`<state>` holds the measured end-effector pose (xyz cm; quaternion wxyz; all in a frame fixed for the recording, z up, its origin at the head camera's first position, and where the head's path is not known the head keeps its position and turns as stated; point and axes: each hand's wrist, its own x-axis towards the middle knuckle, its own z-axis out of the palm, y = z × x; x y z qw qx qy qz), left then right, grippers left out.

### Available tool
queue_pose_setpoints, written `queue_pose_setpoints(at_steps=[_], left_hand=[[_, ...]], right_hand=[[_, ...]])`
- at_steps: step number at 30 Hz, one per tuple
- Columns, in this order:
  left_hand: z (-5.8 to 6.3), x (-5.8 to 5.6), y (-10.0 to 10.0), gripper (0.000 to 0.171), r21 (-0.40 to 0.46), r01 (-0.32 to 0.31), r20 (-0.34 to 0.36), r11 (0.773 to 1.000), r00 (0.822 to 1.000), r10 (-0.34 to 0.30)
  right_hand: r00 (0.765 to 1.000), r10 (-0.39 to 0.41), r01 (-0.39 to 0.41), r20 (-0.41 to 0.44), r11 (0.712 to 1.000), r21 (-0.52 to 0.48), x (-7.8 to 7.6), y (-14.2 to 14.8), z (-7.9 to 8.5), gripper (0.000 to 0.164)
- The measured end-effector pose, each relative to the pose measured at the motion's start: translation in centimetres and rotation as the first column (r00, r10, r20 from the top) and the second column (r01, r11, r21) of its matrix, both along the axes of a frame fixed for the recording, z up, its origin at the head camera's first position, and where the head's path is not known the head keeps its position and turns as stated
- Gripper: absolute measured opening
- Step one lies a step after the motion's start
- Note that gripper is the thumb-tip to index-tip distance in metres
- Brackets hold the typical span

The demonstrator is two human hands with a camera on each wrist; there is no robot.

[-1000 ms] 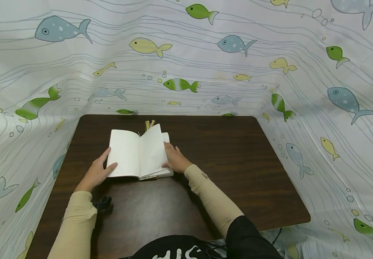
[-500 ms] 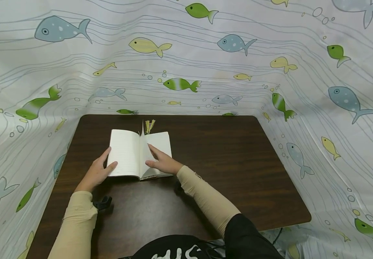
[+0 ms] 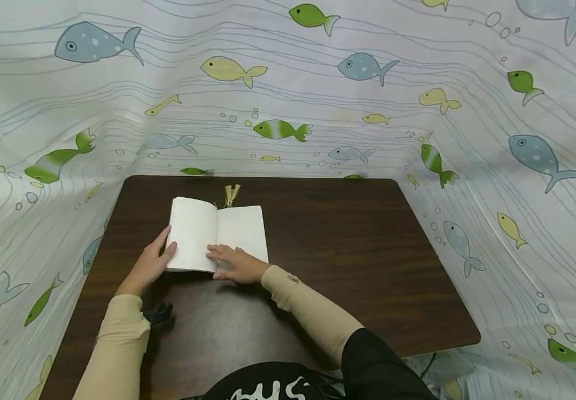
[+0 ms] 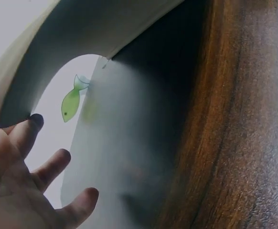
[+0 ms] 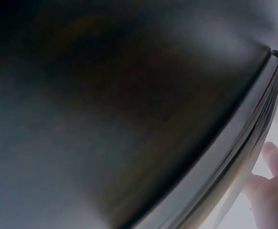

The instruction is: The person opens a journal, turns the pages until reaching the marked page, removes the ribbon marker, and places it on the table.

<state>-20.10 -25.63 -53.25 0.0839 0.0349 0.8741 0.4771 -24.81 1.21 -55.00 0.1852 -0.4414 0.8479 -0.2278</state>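
Observation:
An open notebook (image 3: pixel 193 233) with pale pages lies on the dark wooden table (image 3: pixel 348 250). At its left edge my left hand (image 3: pixel 148 264) holds it, the thumb on the page margin. In the left wrist view the other fingers spread below the notebook's raised cover (image 4: pixel 96 28). My right hand (image 3: pixel 238 264) lies across the lower part of the pages, its fingers extended over the centre fold. The right wrist view shows the notebook's page edges (image 5: pixel 244 148) with part of the right hand (image 5: pixel 275 191) beyond them.
Yellow ribbon tassels (image 3: pixel 231 194) stick out past the notebook's top edge. A black device (image 3: pixel 158 314) sits at the left wrist. A fish-patterned sheet (image 3: pixel 288 89) encloses the table's back and sides.
The right hand has swept a page from right to left, past upright, and moved left and nearer to the centre fold. The left hand has stayed at the left edge.

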Motion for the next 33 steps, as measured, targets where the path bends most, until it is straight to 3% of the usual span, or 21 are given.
queue_pose_setpoints(at_steps=[5,12,23,29,33], left_hand=[[0.0,-0.1,0.1,0.082,-0.085,0.013,-0.027,0.996,1.000,-0.016],[-0.2,0.0,0.0,0.080,-0.076,0.015,-0.029,0.997,0.999,-0.017],[-0.7,0.1,-0.2,0.072,-0.127,0.061,-0.061,0.990,0.996,-0.069],[-1.0,0.0,-0.3,0.072,-0.133,0.063,-0.066,0.989,0.995,-0.072],[-1.1,0.0,-0.3,0.073,-0.141,0.061,-0.070,0.988,0.995,-0.071]], right_hand=[[0.999,-0.003,0.004,-0.037,1.000,0.013,0.0,0.3,0.3,0.054],[0.978,-0.041,0.084,-0.205,0.975,0.206,-0.5,1.9,-0.2,0.062],[0.968,-0.148,0.208,-0.202,0.924,0.322,-2.4,6.6,0.0,0.095],[0.971,-0.170,0.218,-0.168,0.918,0.331,-2.6,7.8,0.6,0.099],[0.968,-0.162,0.222,-0.192,0.910,0.351,-2.6,7.9,0.5,0.100]])
